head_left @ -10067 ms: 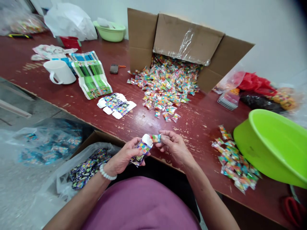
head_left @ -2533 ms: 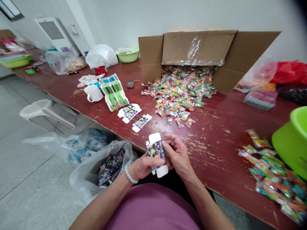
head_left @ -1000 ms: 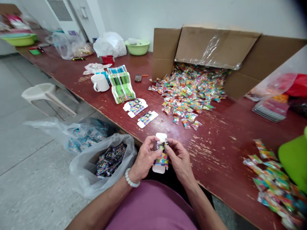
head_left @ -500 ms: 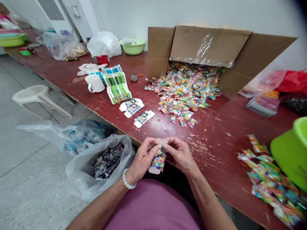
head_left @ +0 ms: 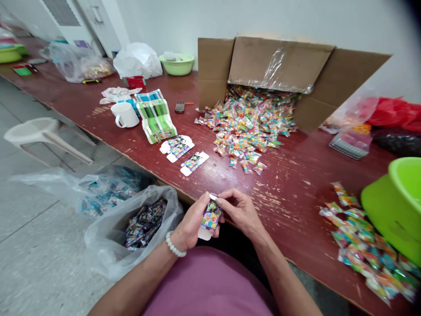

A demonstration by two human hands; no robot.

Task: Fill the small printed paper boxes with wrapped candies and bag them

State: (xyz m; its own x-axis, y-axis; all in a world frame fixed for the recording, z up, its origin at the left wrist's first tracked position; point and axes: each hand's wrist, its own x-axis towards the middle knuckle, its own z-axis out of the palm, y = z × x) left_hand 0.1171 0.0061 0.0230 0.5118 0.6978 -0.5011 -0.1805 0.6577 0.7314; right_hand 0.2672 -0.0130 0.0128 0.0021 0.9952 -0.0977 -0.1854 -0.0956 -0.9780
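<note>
A small purple printed box (head_left: 211, 216) with a white end flap is in my left hand (head_left: 192, 221), whose fingers wrap behind it. The fingertips of my right hand (head_left: 240, 211) pinch the box's top flap. Beyond my hands, flat printed cartons (head_left: 194, 163) lie near the table edge beside a folded green and white card strip (head_left: 157, 118). Small wrapped candies (head_left: 250, 118) spill from a large open cardboard box (head_left: 279, 63) further back.
A white mug (head_left: 125, 115) and a phone (head_left: 180, 107) stand beyond the cartons. On the right, a green bucket (head_left: 391, 210) sits beside more wrapped candies (head_left: 368, 241). Below left, a plastic bag (head_left: 108, 245) holds dark printed packets, near a white stool (head_left: 36, 130).
The top flap of the small box has folded down. My left fingers have moved behind the box, and my left thumb now lies along its side. The whole view has shifted slightly.
</note>
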